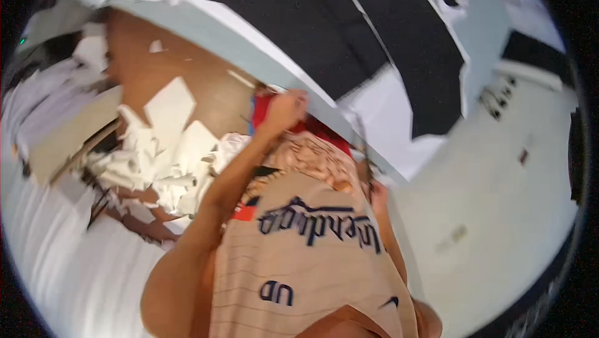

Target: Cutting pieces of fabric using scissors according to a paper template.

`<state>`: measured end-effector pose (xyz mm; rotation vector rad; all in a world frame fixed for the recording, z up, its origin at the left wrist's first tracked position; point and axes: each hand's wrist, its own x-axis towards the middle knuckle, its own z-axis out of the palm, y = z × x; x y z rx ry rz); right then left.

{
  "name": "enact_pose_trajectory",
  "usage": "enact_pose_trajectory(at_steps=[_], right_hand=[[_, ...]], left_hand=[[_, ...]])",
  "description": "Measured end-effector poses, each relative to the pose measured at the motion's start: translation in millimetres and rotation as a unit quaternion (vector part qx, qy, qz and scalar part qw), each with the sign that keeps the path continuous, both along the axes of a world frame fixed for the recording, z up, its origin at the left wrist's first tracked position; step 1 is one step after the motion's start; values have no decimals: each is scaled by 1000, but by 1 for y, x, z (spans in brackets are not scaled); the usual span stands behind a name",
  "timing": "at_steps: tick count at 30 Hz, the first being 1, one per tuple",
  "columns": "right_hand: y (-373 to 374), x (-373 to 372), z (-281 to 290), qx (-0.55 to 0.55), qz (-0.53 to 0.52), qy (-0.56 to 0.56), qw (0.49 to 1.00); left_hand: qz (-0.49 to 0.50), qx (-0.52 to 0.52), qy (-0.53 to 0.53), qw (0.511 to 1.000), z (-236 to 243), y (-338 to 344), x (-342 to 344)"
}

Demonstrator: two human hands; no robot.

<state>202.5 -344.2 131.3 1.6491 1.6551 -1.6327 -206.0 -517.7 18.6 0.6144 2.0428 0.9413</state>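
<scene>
My left hand (288,111) is at the near edge of the table, its fingers curled and somewhat blurred. Red cloth (260,108) lies right under and beside it; whether the fingers pinch anything is hidden. Lower and to the right, my right hand (379,198) is closed around a slim dark tool (367,179) that looks like scissors, held upright by the table edge. Large black fabric pieces (293,20) lie on white sheets (382,104) across the table, just beyond both hands.
White scraps (168,169) are heaped on the brown floor (150,57) at the left. Stacked pale cloth (47,113) stands at the far left. The pale table surface (474,213) runs along the right, with a small dark item (523,156) on it.
</scene>
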Motion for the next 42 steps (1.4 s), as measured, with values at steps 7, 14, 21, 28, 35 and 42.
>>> enact_pose_trajectory(at_steps=[7, 14, 21, 28, 35, 42], right_hand=[[46, 20, -62, 93, 38, 43, 994], [57, -45, -73, 138, 137, 93, 976], [53, -76, -50, 100, 134, 7, 986], [42, -118, -30, 82, 95, -35, 991], [30, -172, -40, 65, 105, -1, 992], [32, -154, -49, 111, 161, 19, 980]], left_hand=[[56, -23, 207, 977, -24, 6, 7], [239, -176, 480, 826, -88, -15, -199], [204, -209, 510, 809, -147, -62, -359], [373, -258, 446, 772, -157, -86, -368], [436, -295, 416, 741, -148, -131, -399], [253, -284, 425, 822, -156, -88, -387]])
